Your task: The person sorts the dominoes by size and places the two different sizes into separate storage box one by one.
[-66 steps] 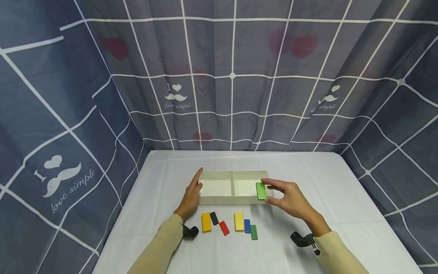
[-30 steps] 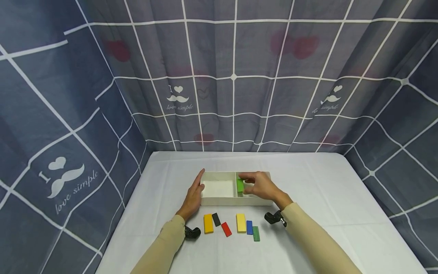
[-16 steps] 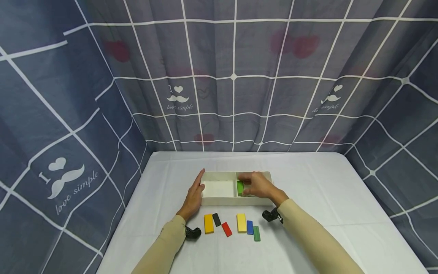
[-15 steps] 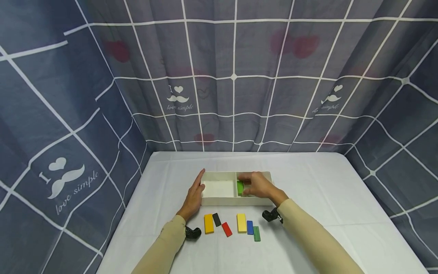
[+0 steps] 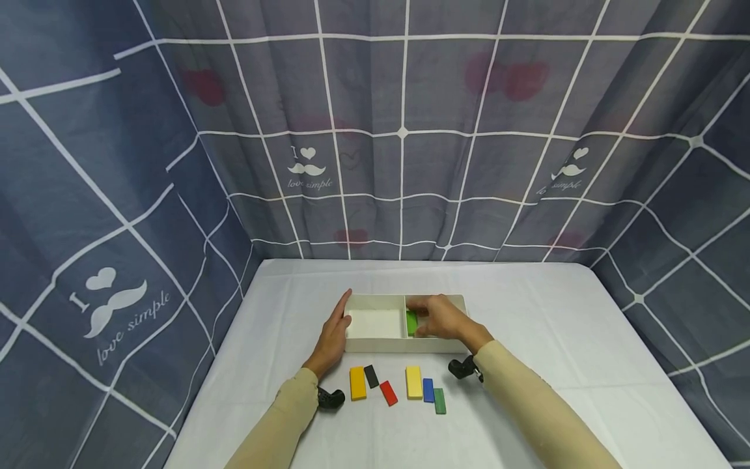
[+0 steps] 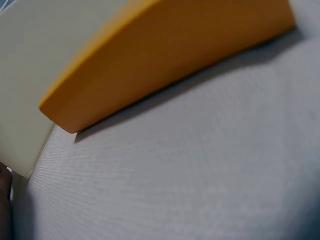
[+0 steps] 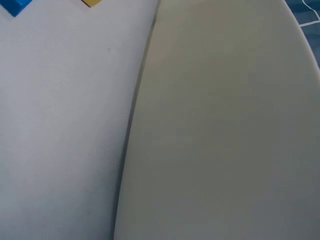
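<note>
A cream box with two compartments stands on the table. My left hand rests along its left end, fingers straight and thumb by the rim. Inside the right compartment, my right hand pinches a light green block beside the divider, fingers at the far end and thumb at the near end. Part of that block is hidden by the hand. In the left wrist view an orange-yellow block looms large before the box wall. The right wrist view is mostly filled by the box's outer wall.
In front of the box lie an orange-yellow block, a black one, a red one, a yellow one, a blue one and a dark green one. A grid-patterned curtain surrounds the white table.
From the box's right end, my right hand has moved left and down into the right compartment with the light green block. Over the last half second both hands stay almost still.
</note>
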Motion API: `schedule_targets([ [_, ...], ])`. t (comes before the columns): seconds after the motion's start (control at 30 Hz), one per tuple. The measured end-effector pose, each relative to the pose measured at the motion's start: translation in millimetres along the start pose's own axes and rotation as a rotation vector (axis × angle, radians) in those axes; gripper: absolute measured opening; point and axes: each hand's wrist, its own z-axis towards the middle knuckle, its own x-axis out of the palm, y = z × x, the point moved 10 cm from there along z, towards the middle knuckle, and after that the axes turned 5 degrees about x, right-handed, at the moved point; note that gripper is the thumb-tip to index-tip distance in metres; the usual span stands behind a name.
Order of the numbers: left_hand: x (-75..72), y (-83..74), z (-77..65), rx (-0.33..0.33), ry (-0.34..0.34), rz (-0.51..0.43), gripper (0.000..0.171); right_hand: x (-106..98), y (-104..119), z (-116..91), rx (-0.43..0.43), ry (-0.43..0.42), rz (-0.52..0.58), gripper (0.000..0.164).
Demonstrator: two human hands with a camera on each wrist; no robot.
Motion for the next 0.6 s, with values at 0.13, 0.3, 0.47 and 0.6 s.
schedule_targets([
  [0.13,1.7,-0.5,-0.3,0.000,0.005,-0.002,0.063,-0.6,-1.0,-2.2,0.004,0.002,0.006,0.073],
  [0.3,2.0,-1.0,-0.4,0.000,0.004,-0.005,0.063,-7.6,-0.6,-6.4,0.006,-0.017,0.011,0.072],
  [0.47,0.3,-0.4,-0.3,0.004,-0.005,0.000,0.062,-18.9,1.2,-12.8,0.011,-0.043,0.047,0.071],
  [0.6,-0.1,-0.4,-0.5,0.013,-0.002,0.007,0.061,-26.1,1.2,-17.6,0.012,-0.058,0.082,0.068],
])
